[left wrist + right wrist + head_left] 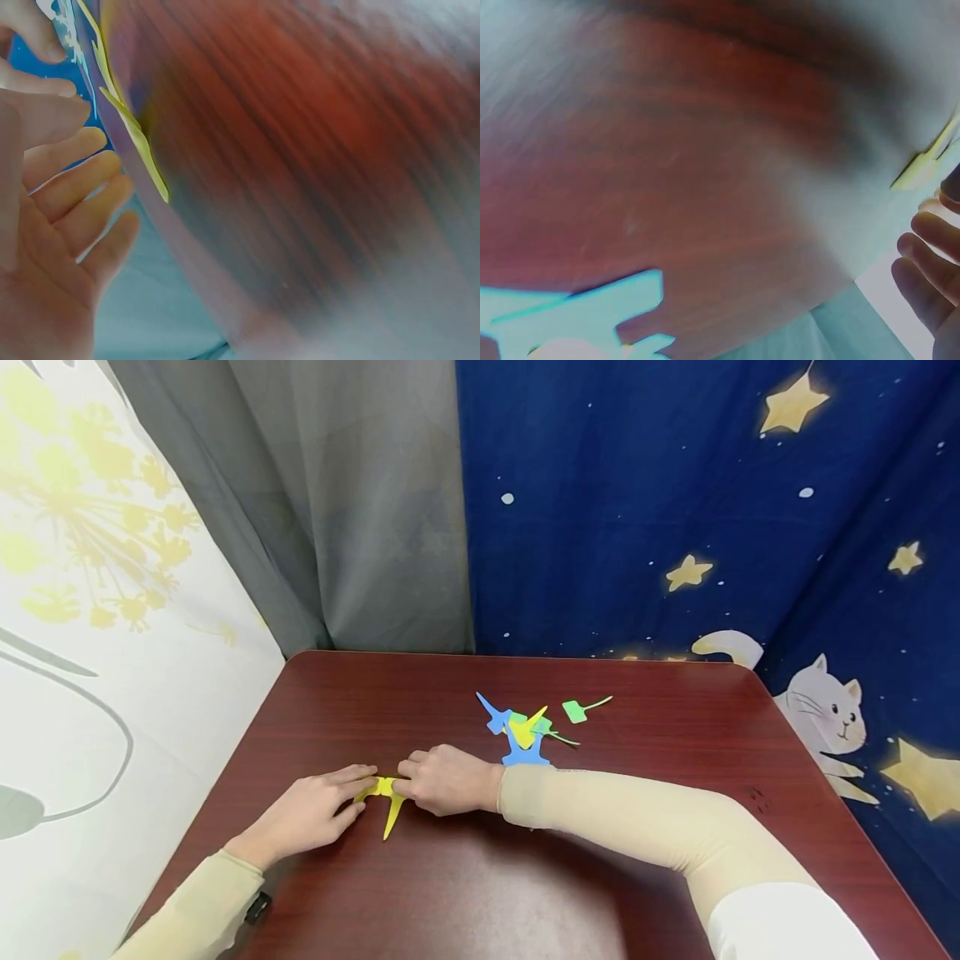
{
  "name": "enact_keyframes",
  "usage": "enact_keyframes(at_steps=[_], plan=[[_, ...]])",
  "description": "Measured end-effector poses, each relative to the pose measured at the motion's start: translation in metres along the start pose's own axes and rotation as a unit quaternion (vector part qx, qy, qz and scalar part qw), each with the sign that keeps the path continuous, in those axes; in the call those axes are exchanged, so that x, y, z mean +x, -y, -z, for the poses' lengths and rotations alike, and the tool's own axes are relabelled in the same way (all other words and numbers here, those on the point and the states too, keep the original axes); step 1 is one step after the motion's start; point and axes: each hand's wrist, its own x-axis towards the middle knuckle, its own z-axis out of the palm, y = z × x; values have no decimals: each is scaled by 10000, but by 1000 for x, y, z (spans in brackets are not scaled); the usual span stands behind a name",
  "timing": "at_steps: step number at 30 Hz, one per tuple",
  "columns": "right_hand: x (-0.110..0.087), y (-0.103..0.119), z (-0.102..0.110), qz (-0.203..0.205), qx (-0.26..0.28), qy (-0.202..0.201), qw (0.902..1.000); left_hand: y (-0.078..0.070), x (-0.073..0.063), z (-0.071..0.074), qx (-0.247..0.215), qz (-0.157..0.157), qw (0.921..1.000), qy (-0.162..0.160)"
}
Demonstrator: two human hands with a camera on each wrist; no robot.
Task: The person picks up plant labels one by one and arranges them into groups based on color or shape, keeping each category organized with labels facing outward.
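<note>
Yellow T-shaped plant labels (386, 787) lie on the table between the two hands, with one pointed stake toward the person. My left hand (318, 806) touches the left end with extended fingers; in the left wrist view its fingers (82, 199) are spread. My right hand (450, 779) has bent fingers and holds the right end, its fingertips partly hidden in the head view. From the left wrist the yellow label (133, 127) shows edge-on. In the right wrist view a yellow label (915, 172) appears just beyond the fingers (922, 289).
Behind the right forearm lies a loose group of blue labels (527, 753), a yellow label (525, 732) and green tags (575, 711). The dark red wooden table (495, 877) meets grey and blue curtains at its back edge. A pale printed sheet hangs at the left.
</note>
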Motion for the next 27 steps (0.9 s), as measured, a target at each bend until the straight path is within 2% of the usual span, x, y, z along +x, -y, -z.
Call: enact_keyframes(at_steps=[4, 11, 20, 27], plan=[[-9, -12, 0, -82, 118, 319, 9994, -5, 1, -3, -32, 23, 9998, 203], [-32, -36, -1, -414, 261, 489, 9976, -14, -1, -6, -5, -120, 9982, 590], [-64, -69, 2, -872, 112, 582, 9944, -25, -2, -10, 38, -262, 9976, 642], [-98, -91, 3, -1233, 172, 549, 9907, -29, -3, -11, 110, -300, 9976, 615]])
